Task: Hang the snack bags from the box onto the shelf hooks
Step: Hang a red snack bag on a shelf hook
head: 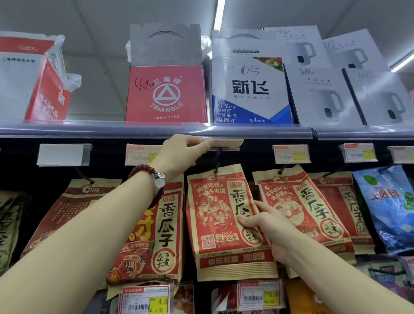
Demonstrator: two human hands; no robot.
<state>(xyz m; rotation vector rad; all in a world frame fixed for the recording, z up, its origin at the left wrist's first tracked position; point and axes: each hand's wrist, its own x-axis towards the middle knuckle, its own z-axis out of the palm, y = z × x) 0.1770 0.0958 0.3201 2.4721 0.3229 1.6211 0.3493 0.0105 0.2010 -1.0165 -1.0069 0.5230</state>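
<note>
Both arms reach upward. The left hand (pixel 182 150), a beaded bracelet (pixel 149 182) on its wrist, pinches something at the shelf's front edge. The right hand (pixel 265 223) grips a snack bag's right side, thumb in front.

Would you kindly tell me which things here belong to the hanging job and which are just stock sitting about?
Job:
- left hand lifting price tag holder
- right hand gripping red snack bag
- hook

Bystanders:
- Triangle box
- kettle boxes
- blue bag
</note>
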